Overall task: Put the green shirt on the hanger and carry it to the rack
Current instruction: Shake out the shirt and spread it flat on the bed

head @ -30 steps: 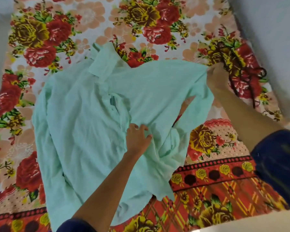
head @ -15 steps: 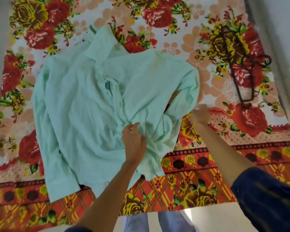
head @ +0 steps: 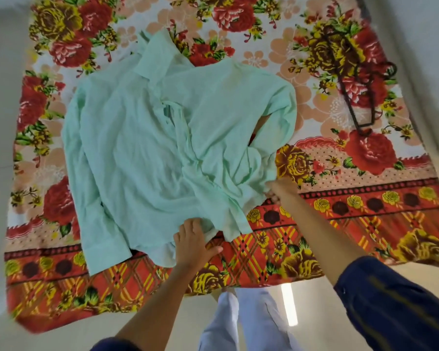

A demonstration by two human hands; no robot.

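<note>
The green shirt (head: 147, 158) lies spread out on the bed, on a flowery bedsheet (head: 365, 224). Its collar points to the far side and its bottom edge is near the person, so it runs long from far to near. The left hand (head: 192, 245) rests on the near edge of the shirt with its fingers laid over the cloth; I cannot tell if it is gripping. The right hand (head: 276, 190) touches the shirt's right near corner, but it is blurry, so I cannot tell if it grips. The dark hanger (head: 350, 97) lies far off to the right, well apart from the shirt. The right hand is nearer to it, so that hand should probably fetch it.
</note>
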